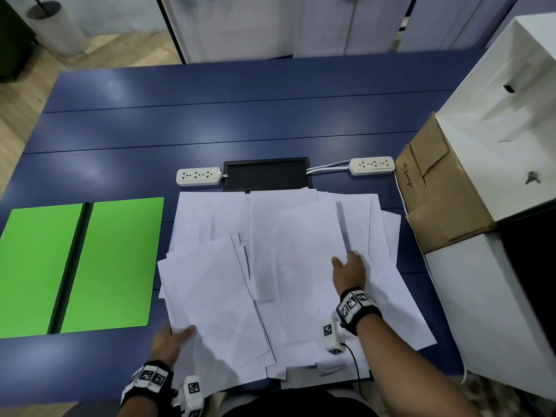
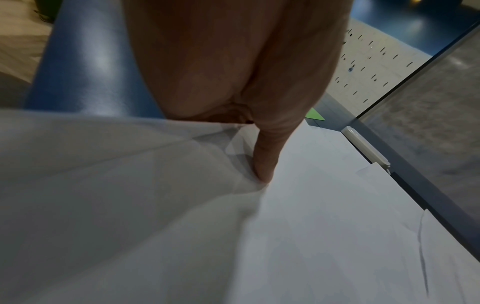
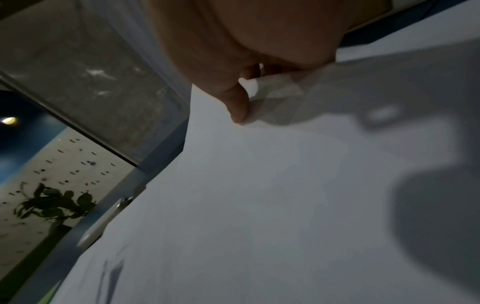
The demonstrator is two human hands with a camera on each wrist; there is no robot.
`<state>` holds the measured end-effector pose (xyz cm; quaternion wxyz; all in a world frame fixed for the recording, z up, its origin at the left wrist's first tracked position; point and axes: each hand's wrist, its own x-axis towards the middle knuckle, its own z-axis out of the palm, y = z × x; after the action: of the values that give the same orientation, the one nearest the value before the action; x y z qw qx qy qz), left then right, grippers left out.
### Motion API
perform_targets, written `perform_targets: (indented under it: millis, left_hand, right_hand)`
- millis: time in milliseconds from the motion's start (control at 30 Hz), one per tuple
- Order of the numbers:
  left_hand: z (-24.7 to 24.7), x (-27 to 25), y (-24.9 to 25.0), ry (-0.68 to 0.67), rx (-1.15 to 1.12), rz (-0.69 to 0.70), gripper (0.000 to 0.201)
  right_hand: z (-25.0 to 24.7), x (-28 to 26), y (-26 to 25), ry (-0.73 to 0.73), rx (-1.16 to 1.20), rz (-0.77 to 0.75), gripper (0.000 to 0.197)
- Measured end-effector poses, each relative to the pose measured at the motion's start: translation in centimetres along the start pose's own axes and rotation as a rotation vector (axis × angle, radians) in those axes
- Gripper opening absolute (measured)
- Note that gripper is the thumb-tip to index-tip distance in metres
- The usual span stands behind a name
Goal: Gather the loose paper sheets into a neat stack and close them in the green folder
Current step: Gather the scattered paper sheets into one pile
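Left grip (image 1: pixel 171 341) pinches paper sheets (image 1: pixel 279 275); right grip (image 1: pixel 349 270) pinches a sheet | green folder (image 1: pixel 114 263) open, holding nothing | sheets fanned, overlapping on bench (image 1: pixel 210 124).

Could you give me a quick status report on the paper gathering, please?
Left hand and right hand each pinch sheets. Paper sheets loosely spread; green folder open, empty. Nothing between.

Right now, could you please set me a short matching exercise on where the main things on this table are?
Things:
1. green folder
2. paper sheets
3. left hand
4. cardboard box

Places or states:
A. spread loose across the table's middle
B. open flat, left of the sheets
C. right of the sheets
D. gripping a sheet's near-left edge

Pairs: 1-B, 2-A, 3-D, 4-C
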<state>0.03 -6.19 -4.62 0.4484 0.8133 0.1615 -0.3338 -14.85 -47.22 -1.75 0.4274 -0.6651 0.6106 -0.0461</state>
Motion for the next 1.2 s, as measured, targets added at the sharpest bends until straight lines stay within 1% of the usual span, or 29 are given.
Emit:
perform_targets:
  millis: [33,133,233,367,433,500,533,600,700,733,800,900,1000,1067,1100,1167,1200]
  left_hand:
    - [0.0,-0.1,0.1,-0.002,0.001,0.001,0.018]
    - [-0.1,0.1,-0.3,-0.001,0.012,0.005,0.021]
    - [-0.3,0.4,-0.5,0.000,0.020,-0.008,0.021]
    - [-0.3,0.4,-0.4,0.011,0.028,0.002,0.021]
    - [-0.3,0.5,-0.3,0.009,0.017,0.011,0.026]
    - [-0.4,0.5,-0.3,-0.004,0.022,0.021,0.036]
    - [-0.5,0.6,-0.3,-0.012,0.027,0.028,0.036]
    - [-0.5,0.8,-0.4,-0.021,0.032,0.029,0.032]
    - [-0.4,0.8,-0.4,-0.007,0.051,0.020,0.024]
    - [-0.4,0.9,-0.4,-0.002,0.054,0.016,0.021]
    - [-0.4,0.8,-0.4,-0.004,0.054,0.005,0.018]
    - [-0.4,0.9,-0.4,-0.014,0.081,0.007,0.016]
    - [-0.5,0.9,-0.5,0.003,0.090,0.008,0.018]
    - [-0.5,0.9,-0.5,0.010,0.083,0.003,0.023]
    - [-0.5,0.7,-0.3,0.011,0.082,-0.003,0.028]
    - [-0.5,0.8,-0.4,0.012,0.085,-0.006,0.039]
    - [-0.5,0.9,-0.5,0.015,0.090,-0.010,0.039]
  right_hand:
    - [0.7,-0.2,-0.9,-0.009,-0.016,-0.003,0.042]
    - [2.9,-0.7,-3.1,-0.045,-0.040,0.052,0.046]
    - [4.5,-1.0,-4.2,-0.064,-0.068,0.093,0.052]
    - [5.5,-1.0,-4.1,-0.094,-0.082,0.097,0.047]
    - [5.3,-1.1,-4.1,-0.124,-0.050,0.066,0.037]
    - [4.4,-0.8,-3.8,-0.152,-0.057,0.030,0.027]
    - [3.6,-0.6,-3.5,-0.146,-0.074,0.020,0.027]
    - [1.3,-0.1,-2.4,-0.104,-0.144,0.005,0.033]
    - [-2.9,0.6,0.8,-0.012,-0.380,-0.006,0.044]
    - [-4.1,0.7,2.2,0.010,-0.431,0.010,0.046]
    - [-5.8,0.5,4.5,0.017,-0.456,0.058,0.049]
    - [-6.5,-0.1,6.7,0.008,-0.479,0.081,0.050]
    - [-6.5,-0.9,7.1,0.058,-0.520,0.065,0.045]
    - [-6.6,-1.4,7.0,0.105,-0.476,0.035,0.037]
    - [-6.6,-1.6,6.7,0.123,-0.405,0.042,0.035]
    - [-6.7,-1.8,5.9,0.134,-0.218,0.072,0.038]
    - [-6.8,-1.6,5.5,0.135,-0.136,0.081,0.039]
